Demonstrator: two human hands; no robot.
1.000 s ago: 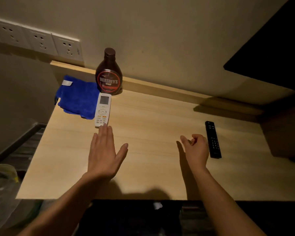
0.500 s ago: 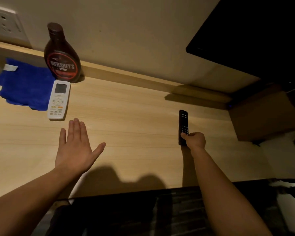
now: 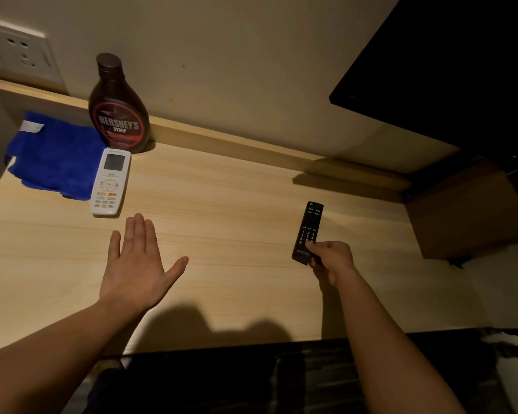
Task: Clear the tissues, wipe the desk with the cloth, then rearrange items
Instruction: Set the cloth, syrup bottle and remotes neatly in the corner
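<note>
The right hand (image 3: 331, 258) pinches only the near end of the black TV remote (image 3: 307, 233), which may pivot and drop onto the table (image 3: 222, 210), while the left hand (image 3: 138, 264), flat and spread wide, holds nothing just short of the white air-conditioner remote (image 3: 110, 182).

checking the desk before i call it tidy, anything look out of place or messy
Nothing spilled or damaged. Only the blue cloth looks untidy, lying rumpled at the desk's back left corner, with the white remote overlapping its edge.
</note>
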